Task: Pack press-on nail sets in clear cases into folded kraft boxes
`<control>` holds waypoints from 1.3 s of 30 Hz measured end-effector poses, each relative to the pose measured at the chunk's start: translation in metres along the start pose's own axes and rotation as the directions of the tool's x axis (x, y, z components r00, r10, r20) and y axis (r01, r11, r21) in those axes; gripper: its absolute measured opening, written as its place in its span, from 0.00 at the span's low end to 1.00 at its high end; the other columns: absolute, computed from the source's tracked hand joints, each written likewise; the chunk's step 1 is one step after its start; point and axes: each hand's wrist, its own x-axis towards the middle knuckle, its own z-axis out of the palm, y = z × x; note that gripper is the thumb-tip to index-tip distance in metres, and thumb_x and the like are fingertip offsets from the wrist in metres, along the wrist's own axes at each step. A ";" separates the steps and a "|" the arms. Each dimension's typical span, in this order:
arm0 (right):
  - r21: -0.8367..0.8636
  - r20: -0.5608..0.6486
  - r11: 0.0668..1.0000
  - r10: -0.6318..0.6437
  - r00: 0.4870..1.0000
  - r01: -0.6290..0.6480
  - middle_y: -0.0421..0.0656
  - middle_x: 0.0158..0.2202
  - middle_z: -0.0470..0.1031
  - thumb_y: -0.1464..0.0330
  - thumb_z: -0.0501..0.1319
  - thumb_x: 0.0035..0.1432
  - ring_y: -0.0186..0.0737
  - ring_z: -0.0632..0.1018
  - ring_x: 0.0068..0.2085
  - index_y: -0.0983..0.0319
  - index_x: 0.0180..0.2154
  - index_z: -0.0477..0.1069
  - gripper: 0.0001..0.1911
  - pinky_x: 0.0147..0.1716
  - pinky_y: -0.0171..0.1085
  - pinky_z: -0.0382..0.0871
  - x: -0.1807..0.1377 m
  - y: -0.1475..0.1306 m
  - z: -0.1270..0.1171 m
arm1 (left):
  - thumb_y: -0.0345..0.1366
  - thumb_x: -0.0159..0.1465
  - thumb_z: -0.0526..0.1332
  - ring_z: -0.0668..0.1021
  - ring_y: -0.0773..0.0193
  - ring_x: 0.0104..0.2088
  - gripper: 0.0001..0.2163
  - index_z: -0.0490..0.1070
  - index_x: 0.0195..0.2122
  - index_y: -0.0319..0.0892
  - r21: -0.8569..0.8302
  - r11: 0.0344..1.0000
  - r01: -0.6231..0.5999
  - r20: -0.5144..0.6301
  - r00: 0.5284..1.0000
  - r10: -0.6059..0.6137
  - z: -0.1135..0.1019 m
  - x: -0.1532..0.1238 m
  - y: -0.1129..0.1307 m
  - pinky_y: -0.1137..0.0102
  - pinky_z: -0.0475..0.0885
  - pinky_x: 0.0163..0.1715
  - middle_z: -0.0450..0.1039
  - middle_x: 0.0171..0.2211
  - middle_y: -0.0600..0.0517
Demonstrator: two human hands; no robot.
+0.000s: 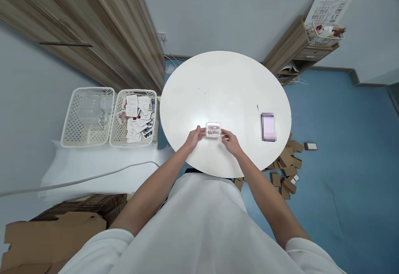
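A small clear plastic box (213, 129) lies near the front of the round white table (224, 82). Two rows of small pinkish-red pieces show inside it; they are too small to name for certain. My left hand (194, 137) grips the box's left side with its fingertips. At the opposite side, the fingers of my right hand (230, 141) are bent and pinch the right edge. Whether the box rests fully on the tabletop or is raised slightly, I cannot tell.
A phone-like device (268, 127) with a blurred screen lies on the table's right. Left of the table stand a white basket (124, 140) of printed cards and another basket (73, 141) holding clear plastic. Small cardboard boxes (285, 157) litter the blue floor at right.
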 end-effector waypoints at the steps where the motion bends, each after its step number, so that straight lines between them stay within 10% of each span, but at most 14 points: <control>1: -0.015 -0.006 1.000 -0.004 1.000 0.004 0.44 0.46 0.68 0.73 0.51 0.45 0.35 0.71 0.39 0.59 0.51 0.63 0.27 0.39 0.38 0.67 -0.006 0.008 -0.011 | 0.57 0.60 0.41 0.73 0.57 0.46 0.31 0.68 0.48 0.37 0.007 1.000 0.005 0.027 1.000 -0.005 0.012 -0.002 -0.001 0.64 0.66 0.44 0.70 0.46 0.43; 10: -0.129 0.073 0.992 0.019 0.997 -0.010 0.44 0.45 0.68 0.72 0.51 0.45 0.35 0.71 0.37 0.60 0.51 0.62 0.28 0.39 0.38 0.66 -0.033 0.062 -0.062 | 0.56 0.60 0.44 0.73 0.58 0.46 0.29 0.68 0.47 0.37 0.054 0.997 0.064 0.040 0.997 -0.066 0.082 -0.019 -0.025 0.65 0.66 0.45 0.68 0.50 0.43; 19: -0.309 0.226 0.940 -0.078 0.971 0.147 0.42 0.38 0.68 0.72 0.51 0.45 0.37 0.70 0.35 0.60 0.45 0.65 0.21 0.37 0.38 0.64 -0.022 0.069 -0.063 | 0.53 0.60 0.43 0.73 0.58 0.39 0.25 0.71 0.36 0.40 0.353 0.936 0.020 -0.073 0.997 0.007 0.100 -0.023 -0.028 0.65 0.67 0.38 0.73 0.37 0.47; 24: -0.479 0.187 0.838 -0.192 0.963 0.260 0.47 0.46 0.64 0.66 0.55 0.52 0.40 0.69 0.41 0.60 0.50 0.60 0.22 0.40 0.38 0.63 -0.038 0.069 -0.070 | 0.51 0.54 0.56 0.72 0.59 0.38 0.21 0.66 0.42 0.41 0.693 0.698 -0.181 0.052 0.978 0.201 0.097 -0.041 -0.028 0.66 0.66 0.38 0.68 0.41 0.47; 29: -0.653 0.429 0.571 -0.264 0.864 0.499 0.46 0.44 0.66 0.60 0.64 0.44 0.46 0.66 0.45 0.59 0.40 0.66 0.20 0.43 0.42 0.59 -0.058 0.081 -0.070 | 0.45 0.49 0.64 0.70 0.56 0.40 0.19 0.66 0.40 0.44 0.879 0.281 -0.385 0.375 0.923 0.089 0.101 -0.056 -0.041 0.64 0.64 0.38 0.66 0.40 0.48; 39: -0.741 0.452 0.413 -0.275 0.849 0.529 0.47 0.38 0.67 0.71 0.49 0.59 0.42 0.66 0.39 0.61 0.36 0.67 0.09 0.36 0.38 0.56 -0.049 0.086 -0.062 | 0.31 0.61 0.48 0.69 0.61 0.36 0.10 0.69 0.35 0.43 0.881 0.187 -0.435 0.409 0.898 0.162 0.097 -0.055 -0.047 0.66 0.61 0.35 0.67 0.35 0.48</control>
